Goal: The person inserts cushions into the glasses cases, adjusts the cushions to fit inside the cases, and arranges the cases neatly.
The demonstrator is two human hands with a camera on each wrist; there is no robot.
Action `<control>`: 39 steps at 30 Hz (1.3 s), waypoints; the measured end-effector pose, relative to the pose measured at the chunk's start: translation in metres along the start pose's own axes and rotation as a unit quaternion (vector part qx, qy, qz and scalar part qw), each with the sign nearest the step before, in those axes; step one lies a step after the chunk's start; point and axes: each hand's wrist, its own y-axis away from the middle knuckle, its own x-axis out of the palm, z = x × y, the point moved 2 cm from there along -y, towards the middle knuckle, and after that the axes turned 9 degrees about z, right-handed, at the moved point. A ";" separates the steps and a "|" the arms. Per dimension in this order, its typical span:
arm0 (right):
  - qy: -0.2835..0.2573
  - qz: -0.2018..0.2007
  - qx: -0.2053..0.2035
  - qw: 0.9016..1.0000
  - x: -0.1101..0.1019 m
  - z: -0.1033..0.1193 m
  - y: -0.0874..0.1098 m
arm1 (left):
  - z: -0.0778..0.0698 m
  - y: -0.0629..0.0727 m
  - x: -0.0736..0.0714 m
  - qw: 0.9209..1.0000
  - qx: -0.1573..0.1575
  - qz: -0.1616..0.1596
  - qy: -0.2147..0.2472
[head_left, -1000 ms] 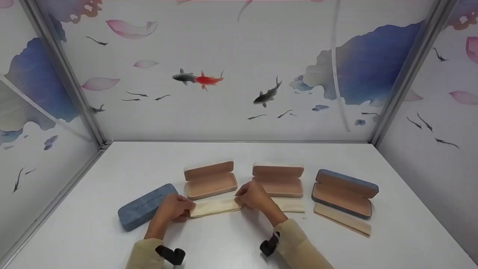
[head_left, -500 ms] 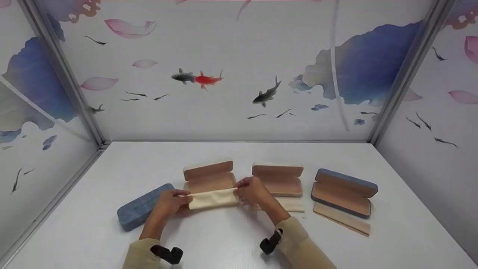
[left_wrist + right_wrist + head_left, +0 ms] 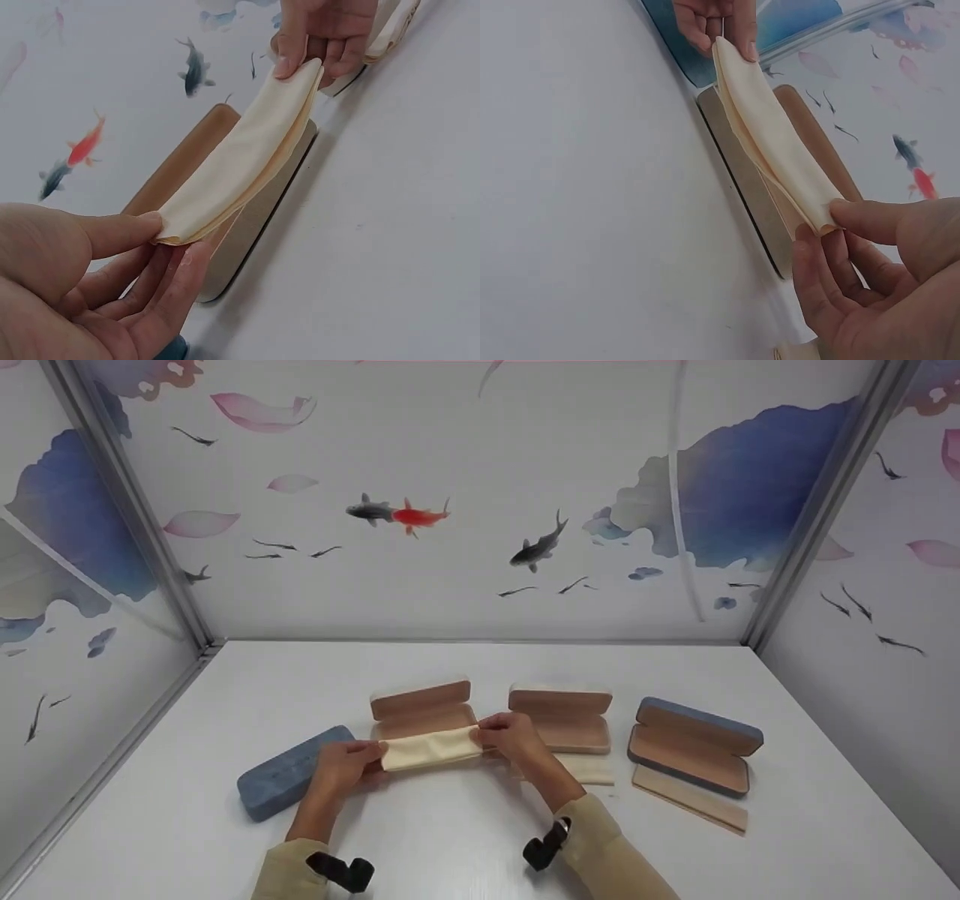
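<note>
Between both hands a folded cream cloth is stretched lengthwise, lifted off the table. My left hand pinches its left end between thumb and fingers; my right hand pinches the right end the same way. In the left wrist view the cloth shows several folded layers along its edge. Directly behind and partly under it stands an opened glasses case with a tan lining, its front part hidden by the cloth. The right wrist view shows the cloth above the case's pale outer wall.
A closed blue glasses case lies left, beside my left hand. Right stand an opened pale case with a folded cloth before it, and an opened blue case with another folded cloth. Printed panels enclose the white table.
Both hands have raised the folded cloth from the table in front of the opened case and moved it away from the person, over the case's front edge.
</note>
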 end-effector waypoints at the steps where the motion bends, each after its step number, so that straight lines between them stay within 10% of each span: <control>1: -0.001 -0.004 -0.002 1.000 0.000 0.000 0.000 | 0.000 0.000 0.001 1.000 0.002 0.000 0.005; 39: 0.022 -0.031 0.000 0.999 0.010 0.035 -0.025 | -0.034 -0.029 -0.011 0.993 0.023 -0.070 -0.091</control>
